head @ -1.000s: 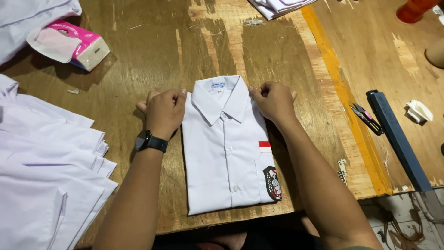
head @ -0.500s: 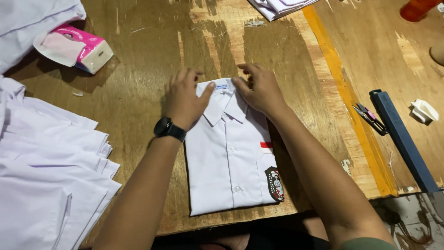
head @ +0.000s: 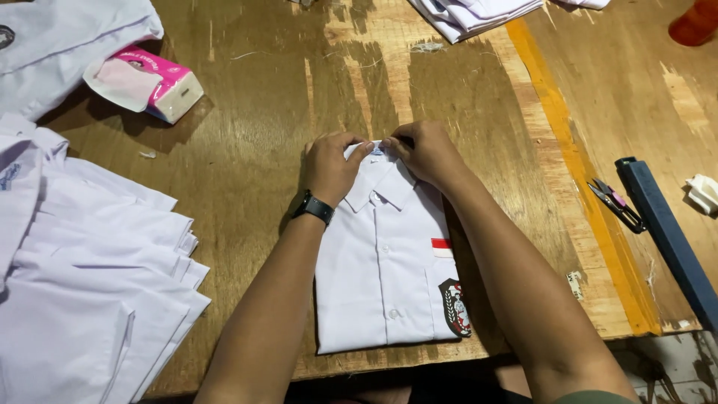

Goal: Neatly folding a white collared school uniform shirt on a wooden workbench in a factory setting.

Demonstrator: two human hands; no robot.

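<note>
Your left hand (head: 331,167) and right hand (head: 428,152) both pinch the collar (head: 379,182) at the far end of the folded shirt (head: 381,277), whose long axis runs straight back toward you

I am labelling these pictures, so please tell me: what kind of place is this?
Probably a garment workshop or uniform packing room. Both hands rest on the collar of a folded white shirt, a stack of white shirts lies beside it, and thread snips sit on the worn wooden table.

Left hand (head: 331,169) & right hand (head: 428,152) pinch collar of folded white shirt (head: 381,284) on wooden table (head: 262,112); shirt stack (head: 90,284) at left.
</note>
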